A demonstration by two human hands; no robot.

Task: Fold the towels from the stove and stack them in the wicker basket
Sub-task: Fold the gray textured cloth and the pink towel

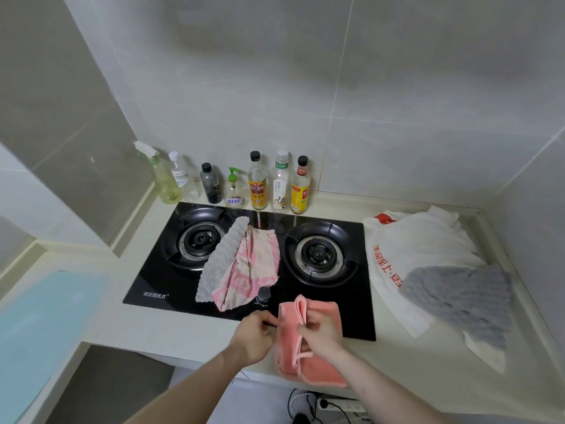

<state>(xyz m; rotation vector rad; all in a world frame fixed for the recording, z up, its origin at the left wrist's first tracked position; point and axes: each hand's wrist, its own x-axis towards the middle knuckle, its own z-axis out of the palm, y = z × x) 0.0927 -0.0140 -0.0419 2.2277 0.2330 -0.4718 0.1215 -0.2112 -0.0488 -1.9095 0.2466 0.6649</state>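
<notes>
Salmon-pink towel [318, 313] with piped edge, partly folded, pinched by both hands: left [255, 335], right [321, 332]

Stove [153, 289] front: white brand print; plastic bag [394, 258]: red characters.

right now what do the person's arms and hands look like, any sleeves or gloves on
Both arms are bare up to the bottom frame edge: no sleeves show. The left hand and right hand wear no gloves, and no rings, watch or bracelet can be seen on fingers or wrists.
</notes>
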